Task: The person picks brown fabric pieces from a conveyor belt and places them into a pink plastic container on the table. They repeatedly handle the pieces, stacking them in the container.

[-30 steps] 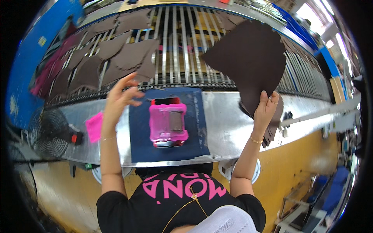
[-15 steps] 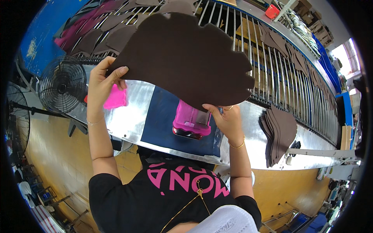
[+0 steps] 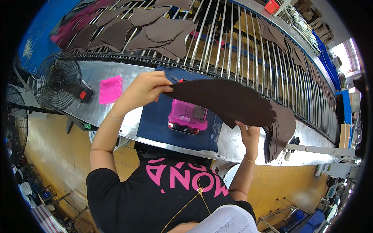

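Note:
A dark brown cut sheet piece with a scalloped edge is stretched between my hands, tilted above the metal table. My left hand pinches its narrow left end. Near its lower right edge, my right hand grips it between thumb and fingers. The piece's right end overlaps a stack of similar brown pieces; whether they touch I cannot tell. Below lies a dark blue mat bearing a pink tray-like holder with a dark, shiny item under its front edge.
Beyond the table runs a rack of metal bars with brown pieces spread over its left part. A small black fan stands at the left, next to a pink cloth. A white bar crosses the table's right end.
The brown piece has moved right and down, from over the rack toward the stack, and tilted flatter. Both hands have shifted right with it, uncovering the rack's pieces.

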Tool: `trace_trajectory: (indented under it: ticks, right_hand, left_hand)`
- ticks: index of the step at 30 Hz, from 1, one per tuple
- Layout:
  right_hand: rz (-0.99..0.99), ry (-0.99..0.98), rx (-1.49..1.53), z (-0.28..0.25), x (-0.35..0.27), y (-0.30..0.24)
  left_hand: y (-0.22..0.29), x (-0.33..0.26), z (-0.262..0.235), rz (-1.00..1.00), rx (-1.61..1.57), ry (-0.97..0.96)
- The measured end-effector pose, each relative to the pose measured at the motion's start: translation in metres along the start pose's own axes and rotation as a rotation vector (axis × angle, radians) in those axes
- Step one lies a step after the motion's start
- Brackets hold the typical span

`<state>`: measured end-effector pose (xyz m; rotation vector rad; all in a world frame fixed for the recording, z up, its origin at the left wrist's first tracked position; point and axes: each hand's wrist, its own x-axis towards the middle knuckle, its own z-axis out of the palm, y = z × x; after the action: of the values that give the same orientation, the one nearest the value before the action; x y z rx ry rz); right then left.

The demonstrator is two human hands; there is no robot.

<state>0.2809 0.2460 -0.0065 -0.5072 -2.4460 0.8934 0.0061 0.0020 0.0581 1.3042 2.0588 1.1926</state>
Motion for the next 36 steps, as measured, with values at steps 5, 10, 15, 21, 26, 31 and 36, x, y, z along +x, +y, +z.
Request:
trace_trajectory:
  ticks: [5, 10, 15, 21, 26, 31, 36]
  right_hand:
    - [0.206, 0.205, 0.084, -0.04, -0.046, 0.039]
    - [0.296, 0.36, 0.315, -0.103, -0.068, 0.044]
    - [0.351, 0.579, 0.564, -0.11, -0.033, 0.027]
    - [0.518, 0.435, 0.689, -0.051, 0.06, 0.083]
    - [0.503, 0.272, 0.705, 0.018, 0.147, 0.178]
    - [0.51, 0.098, 0.515, 0.059, 0.206, 0.239]
    - [0.298, 0.189, -0.402, 0.046, 0.196, 0.197]
  left_hand:
    - [0.013, 0.036, 0.032, 0.395, 0.221, -0.096]
    - [0.037, 0.064, 0.069, 0.435, 0.357, -0.305]
    - [0.057, 0.073, 0.039, 0.339, -0.125, 0.048]
    - [0.011, 0.026, 0.01, 0.189, -0.379, 0.266]
    - [-0.02, -0.008, 0.012, -0.037, -0.453, 0.324]
    - [-0.035, -0.032, 0.022, -0.112, -0.419, 0.357]
    - [-0.046, -0.024, 0.041, 0.088, -0.326, 0.214]
